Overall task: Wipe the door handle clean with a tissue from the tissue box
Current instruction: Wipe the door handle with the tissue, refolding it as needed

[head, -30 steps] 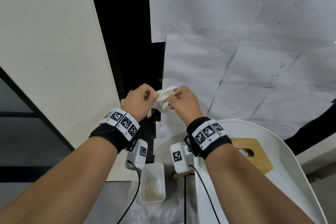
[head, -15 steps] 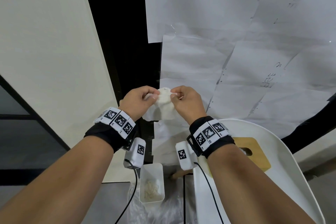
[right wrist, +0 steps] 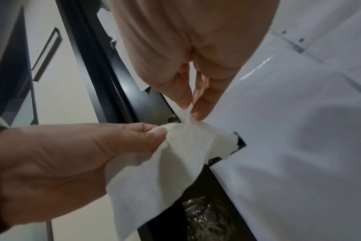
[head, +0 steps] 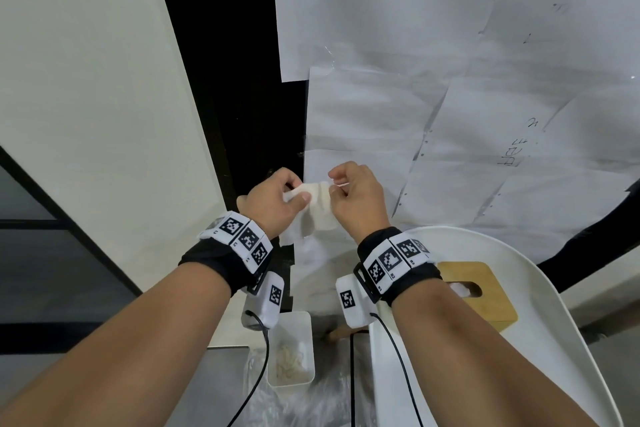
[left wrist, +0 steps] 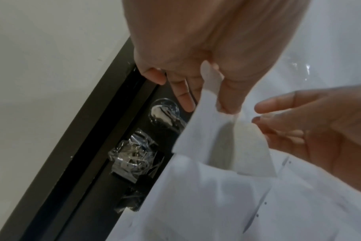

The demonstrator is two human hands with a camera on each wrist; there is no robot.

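Left hand and right hand each pinch the tissue at frame centre (stretched between them). Door handle sits just beyond. Tissue box lower right, untouched.

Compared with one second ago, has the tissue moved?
Yes. The tissue has unfolded downward, toward the white bin below; left hand and right hand pinch its top.
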